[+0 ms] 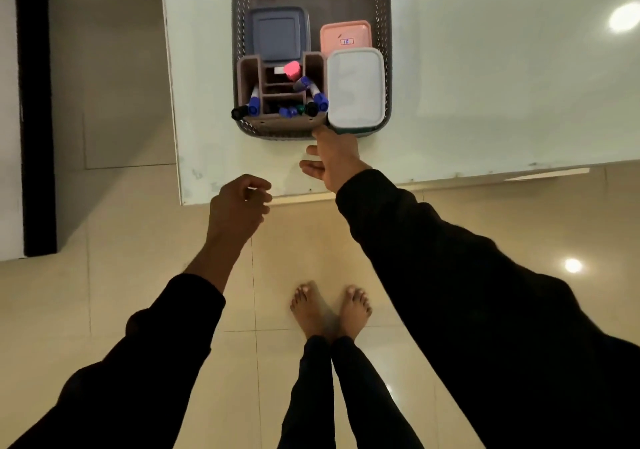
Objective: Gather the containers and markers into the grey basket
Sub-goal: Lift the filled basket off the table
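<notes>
The grey basket (pixel 387 8) stands on the white table, near its left front corner. Inside it lie a blue-grey lidded container (pixel 276 34), a pink container (pixel 344 34) and a white lidded container (pixel 356 88). A brown organiser (pixel 247 74) in the basket holds several blue and black markers (pixel 313 90) and a pink one (pixel 292 70). My right hand (pixel 334 159) reaches to the basket's front rim, one straight finger touching the white container's near corner. My left hand (pixel 239 206) hovers over the table's front edge, fingers loosely curled, holding nothing.
The white table (pixel 485 84) extends to the right of the basket, and its front edge runs just beyond my hands. The floor below is tiled in beige, with my bare feet (pixel 330 310) on it. A dark vertical post (pixel 34 102) stands at the far left.
</notes>
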